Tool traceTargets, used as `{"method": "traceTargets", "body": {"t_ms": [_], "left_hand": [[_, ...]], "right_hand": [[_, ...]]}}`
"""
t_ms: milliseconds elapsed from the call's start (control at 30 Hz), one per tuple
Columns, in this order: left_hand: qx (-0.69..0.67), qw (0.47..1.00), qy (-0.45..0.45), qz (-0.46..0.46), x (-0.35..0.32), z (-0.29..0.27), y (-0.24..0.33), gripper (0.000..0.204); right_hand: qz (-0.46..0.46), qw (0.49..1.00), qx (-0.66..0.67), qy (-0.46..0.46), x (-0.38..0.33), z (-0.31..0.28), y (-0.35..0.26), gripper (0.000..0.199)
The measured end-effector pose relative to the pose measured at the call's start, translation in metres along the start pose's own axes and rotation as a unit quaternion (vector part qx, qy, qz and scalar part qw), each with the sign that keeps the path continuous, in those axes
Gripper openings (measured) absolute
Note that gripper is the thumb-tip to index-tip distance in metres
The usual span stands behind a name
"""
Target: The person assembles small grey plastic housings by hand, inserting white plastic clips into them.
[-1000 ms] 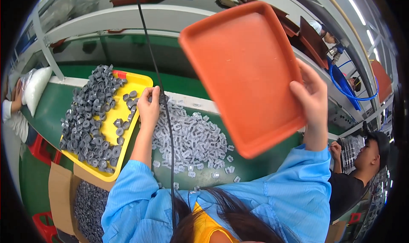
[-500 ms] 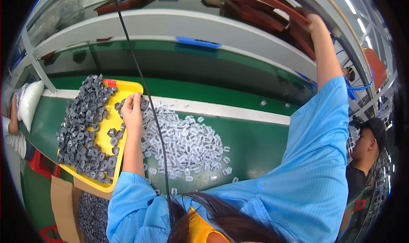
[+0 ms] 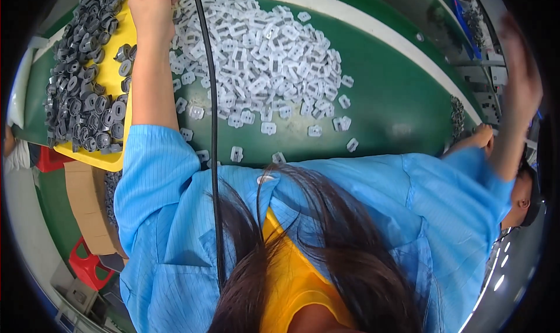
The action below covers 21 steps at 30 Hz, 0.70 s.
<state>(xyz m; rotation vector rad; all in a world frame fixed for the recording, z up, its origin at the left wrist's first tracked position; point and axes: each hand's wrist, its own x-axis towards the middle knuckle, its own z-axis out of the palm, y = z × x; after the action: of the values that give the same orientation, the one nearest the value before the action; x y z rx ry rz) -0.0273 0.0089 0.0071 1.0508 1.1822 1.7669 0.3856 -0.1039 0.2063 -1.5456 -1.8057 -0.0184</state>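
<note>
My left hand (image 3: 150, 9) lies at the top of the view, on the line between a yellow tray (image 3: 129, 38) of dark grey ring-shaped parts (image 3: 81, 99) and a heap of small light grey plastic parts (image 3: 262, 58) on the green table (image 3: 396, 99). Its fingertips are cut off by the picture's edge. My right hand (image 3: 520, 64) is raised at the far right, blurred, with nothing visible in it. Both arms wear light blue sleeves.
A black cable (image 3: 213, 128) hangs down the middle of the view. Below the tray stand a cardboard box (image 3: 87, 199) and a red stool (image 3: 87, 267). Another person's hand (image 3: 483, 137) and capped head (image 3: 525, 199) are at the right.
The orange tray that my right hand held up is gone from view, and that hand now shows nothing in it. The view has tipped down toward my chest. My left hand stays at the yellow tray.
</note>
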Motion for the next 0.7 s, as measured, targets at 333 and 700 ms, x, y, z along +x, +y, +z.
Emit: {"method": "traceTargets", "body": {"t_ms": [333, 700], "left_hand": [[0.027, 1.0, -0.008, -0.003, -0.005, -0.007, -0.009, 0.029], [-0.001, 1.0, 0.005, 0.029, 0.004, -0.014, -0.024, 0.027]], "right_hand": [[-0.113, 0.959, -0.035, -0.259, -0.205, 0.151, -0.003, 0.104], [-0.291, 0.945, 0.063, -0.133, -0.136, 0.204, -0.047, 0.08]]}}
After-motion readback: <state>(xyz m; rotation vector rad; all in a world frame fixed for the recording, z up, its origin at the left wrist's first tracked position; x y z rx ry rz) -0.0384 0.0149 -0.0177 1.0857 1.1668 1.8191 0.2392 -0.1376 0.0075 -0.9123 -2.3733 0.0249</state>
